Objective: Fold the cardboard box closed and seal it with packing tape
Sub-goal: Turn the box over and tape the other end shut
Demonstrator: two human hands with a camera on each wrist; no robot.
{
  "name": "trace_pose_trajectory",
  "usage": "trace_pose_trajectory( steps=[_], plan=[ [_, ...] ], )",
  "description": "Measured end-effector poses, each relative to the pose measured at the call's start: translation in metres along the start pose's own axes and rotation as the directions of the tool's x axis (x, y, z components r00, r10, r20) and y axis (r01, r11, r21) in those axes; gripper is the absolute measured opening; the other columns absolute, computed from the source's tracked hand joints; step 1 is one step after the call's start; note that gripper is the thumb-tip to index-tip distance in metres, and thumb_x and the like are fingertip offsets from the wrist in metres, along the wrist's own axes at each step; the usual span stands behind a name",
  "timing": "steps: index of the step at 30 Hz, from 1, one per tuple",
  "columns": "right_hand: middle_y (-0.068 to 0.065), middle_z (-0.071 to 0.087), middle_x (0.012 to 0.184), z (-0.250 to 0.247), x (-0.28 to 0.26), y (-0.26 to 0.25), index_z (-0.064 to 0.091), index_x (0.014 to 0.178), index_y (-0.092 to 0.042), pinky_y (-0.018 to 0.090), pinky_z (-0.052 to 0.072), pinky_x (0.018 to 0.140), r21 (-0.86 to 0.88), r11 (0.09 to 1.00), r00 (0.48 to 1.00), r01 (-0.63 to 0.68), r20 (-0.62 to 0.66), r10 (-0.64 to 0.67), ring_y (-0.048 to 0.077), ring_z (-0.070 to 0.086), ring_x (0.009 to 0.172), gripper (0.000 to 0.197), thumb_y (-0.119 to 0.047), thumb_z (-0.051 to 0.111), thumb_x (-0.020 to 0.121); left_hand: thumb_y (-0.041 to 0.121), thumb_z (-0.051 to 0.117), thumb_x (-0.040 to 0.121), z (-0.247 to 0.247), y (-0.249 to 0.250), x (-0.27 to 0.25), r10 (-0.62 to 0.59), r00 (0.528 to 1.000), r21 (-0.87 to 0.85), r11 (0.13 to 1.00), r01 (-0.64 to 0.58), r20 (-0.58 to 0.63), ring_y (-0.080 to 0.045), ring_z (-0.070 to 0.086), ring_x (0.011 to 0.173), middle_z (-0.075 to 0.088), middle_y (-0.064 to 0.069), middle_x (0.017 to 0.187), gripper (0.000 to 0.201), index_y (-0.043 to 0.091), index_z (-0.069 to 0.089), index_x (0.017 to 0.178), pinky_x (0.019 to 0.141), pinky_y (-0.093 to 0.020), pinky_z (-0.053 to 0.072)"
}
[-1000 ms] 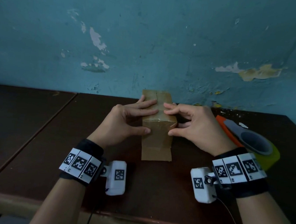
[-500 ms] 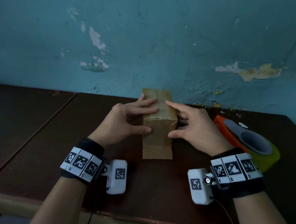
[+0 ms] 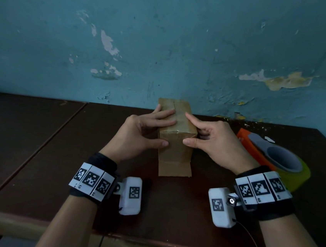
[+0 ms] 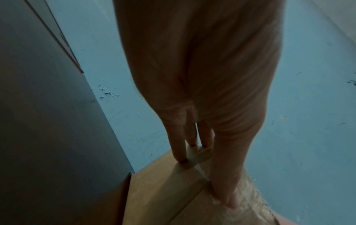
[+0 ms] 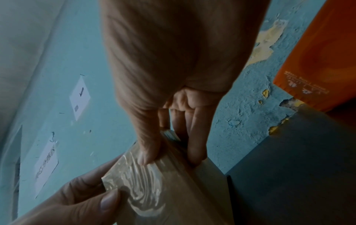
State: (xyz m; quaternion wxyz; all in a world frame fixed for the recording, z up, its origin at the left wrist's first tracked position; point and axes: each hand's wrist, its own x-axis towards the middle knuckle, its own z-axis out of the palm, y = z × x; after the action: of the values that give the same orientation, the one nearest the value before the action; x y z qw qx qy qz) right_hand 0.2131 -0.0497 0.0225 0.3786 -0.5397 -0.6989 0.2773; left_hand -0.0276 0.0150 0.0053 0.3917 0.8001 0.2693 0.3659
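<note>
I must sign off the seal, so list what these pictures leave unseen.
Far end of box: head view, behind its own top.
Its sides: head view, covered by left hand and right hand.
Near side of tape roll: head view, behind the right wristband.
Base of box: wrist views, cut off.

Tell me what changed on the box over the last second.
Only the right hand adjusted its grip: its index finger straightened across the taped top of the cardboard box, with the other fingers curled at the right edge. The left hand is unchanged, fingers flat on top and thumb on the front. The box and the tape dispenser did not move.
</note>
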Motion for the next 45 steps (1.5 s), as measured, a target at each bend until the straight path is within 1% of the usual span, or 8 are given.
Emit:
trace_pose_trajectory(
  steps=[8,13,21,26,32,36,41,45],
  plan=[
    [-0.001,0.058,0.144,-0.001,0.000,-0.002,0.046,0.151,-0.024,0.027,0.051,0.106,-0.027,1.000,1.000,0.009,-0.007,-0.009,-0.001,0.060,0.123,0.075,-0.031,0.078,0.084,0.003,0.085,0.077,0.001,0.002,-0.001,0.003,1.000,0.004,1.000,-0.003,0.000,-0.007,0.023,0.154,0.053,0.010,0.152,0.060,0.013,0.067,0.133,0.122,-0.039,0.034],
    [0.001,0.059,0.143,0.000,0.000,-0.003,0.049,0.150,-0.022,0.023,0.052,0.104,-0.046,0.999,1.000,0.024,-0.008,-0.025,-0.001,0.060,0.123,0.072,-0.029,0.078,0.084,0.022,0.086,0.075,0.003,0.003,-0.001,0.003,1.000,0.041,0.999,-0.002,-0.019,-0.006,0.025,0.153,0.054,0.013,0.150,0.059,0.018,0.068,0.131,0.124,-0.046,0.029],
    [0.002,0.060,0.141,0.000,0.000,-0.004,0.049,0.150,-0.022,0.028,0.051,0.107,-0.085,0.996,1.000,0.025,-0.004,-0.025,0.003,0.060,0.124,0.091,-0.052,0.077,0.068,0.010,0.085,0.079,0.006,-0.003,0.002,0.009,0.997,-0.026,1.000,-0.011,-0.077,-0.006,0.029,0.152,0.059,0.008,0.146,0.049,0.013,0.072,0.126,0.123,-0.040,0.033],
    [0.003,0.061,0.139,0.001,0.001,-0.004,0.052,0.147,-0.020,0.020,0.050,0.104,-0.098,0.995,0.998,0.022,-0.050,-0.027,0.003,0.060,0.123,0.077,-0.039,0.080,0.077,0.016,0.086,0.076,0.008,-0.001,0.002,0.009,0.996,-0.037,0.999,-0.013,-0.091,-0.006,0.031,0.151,0.061,0.007,0.145,0.050,0.012,0.073,0.124,0.122,-0.038,0.034],
    [0.003,0.060,0.140,0.002,0.001,-0.005,0.051,0.149,-0.021,0.024,0.051,0.106,-0.093,0.995,0.999,0.025,-0.039,-0.028,0.002,0.060,0.124,0.092,-0.054,0.078,0.067,0.023,0.084,0.076,0.010,-0.001,0.002,0.020,0.992,-0.033,0.999,-0.025,-0.126,-0.007,0.034,0.150,0.062,0.005,0.143,0.048,0.012,0.074,0.121,0.122,-0.035,0.034],
    [0.004,0.059,0.141,0.003,0.001,-0.004,0.052,0.148,-0.021,0.025,0.051,0.106,-0.108,0.994,0.997,0.023,-0.065,-0.030,0.001,0.060,0.123,0.080,-0.043,0.082,0.078,0.016,0.085,0.077,0.012,-0.001,0.002,0.022,0.989,-0.018,1.000,-0.024,-0.144,-0.007,0.035,0.149,0.063,0.004,0.142,0.045,0.011,0.075,0.121,0.121,-0.030,0.035],
    [0.004,0.059,0.141,0.004,0.001,-0.003,0.051,0.148,-0.019,0.020,0.050,0.104,-0.115,0.993,0.997,0.018,-0.077,-0.027,0.001,0.060,0.123,0.075,-0.037,0.082,0.082,0.014,0.085,0.078,0.015,-0.001,0.002,0.018,0.986,-0.073,0.997,-0.030,-0.164,-0.009,0.035,0.149,0.064,0.002,0.141,0.042,0.009,0.075,0.119,0.123,-0.036,0.033],
    [0.003,0.056,0.145,0.004,0.001,-0.003,0.048,0.151,-0.023,0.029,0.050,0.108,-0.134,0.991,0.998,0.001,-0.064,-0.009,0.004,0.058,0.128,0.083,-0.041,0.084,0.079,0.015,0.085,0.077,0.015,0.000,0.002,0.008,0.986,-0.072,0.997,-0.021,-0.169,-0.006,0.036,0.148,0.065,0.004,0.140,0.042,0.009,0.075,0.118,0.122,-0.032,0.034]
  ],
)
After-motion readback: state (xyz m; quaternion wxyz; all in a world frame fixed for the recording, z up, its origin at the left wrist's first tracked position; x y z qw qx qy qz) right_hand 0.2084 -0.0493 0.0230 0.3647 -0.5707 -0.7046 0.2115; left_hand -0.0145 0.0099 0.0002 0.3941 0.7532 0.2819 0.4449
